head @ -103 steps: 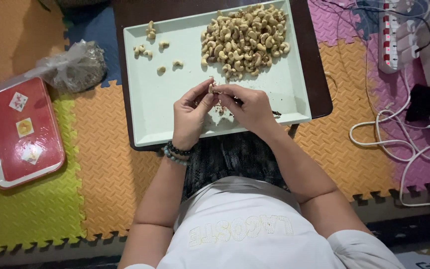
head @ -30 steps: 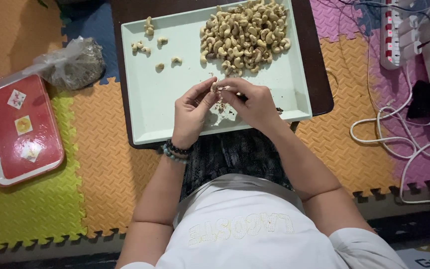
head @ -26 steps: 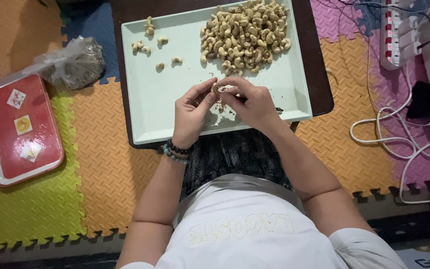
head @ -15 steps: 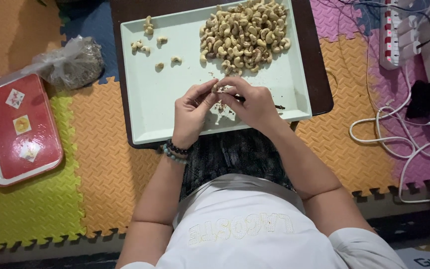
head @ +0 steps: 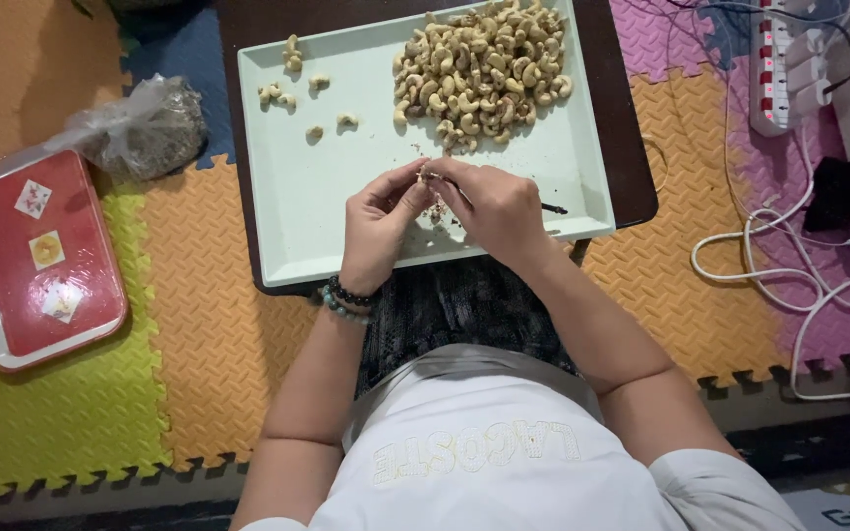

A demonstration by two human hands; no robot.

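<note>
Your two hands meet over the near part of the pale green tray [head: 287,226], fingertips pinched together on a single cashew nut [head: 427,179] held between them. Your left hand [head: 378,224] cups in from the left with a beaded bracelet [head: 346,298] at the wrist; your right hand [head: 496,208] closes in from the right, and a thin dark tool [head: 553,208] pokes out past its knuckles. Both hands are clamped on the nut, which is mostly hidden by your fingers, so its exact shape is hard to tell

The nut should handle as light, small and stiff, but likely brittle: squeeze hard and it may snap along its curve. Hold it by the two ends with soft pressure, leaving the belly free. Its surface looks dry, so slipping seems a small worry. Dark flakes [head: 437,210] lie on the tray just under your hands

Farther out, the big heap of cashews [head: 479,74] fills the far right of the tray: pale tan, kidney-curved, some with darker skin patches. A few loose pale nuts [head: 292,84] sit apart at the far left corner

Off the tray to your left, a red tray [head: 36,261] rests on the foam mat, with a crumpled clear plastic bag [head: 145,128] beyond it. To your right, white cables [head: 779,270] loop near a power strip [head: 774,69]
</note>
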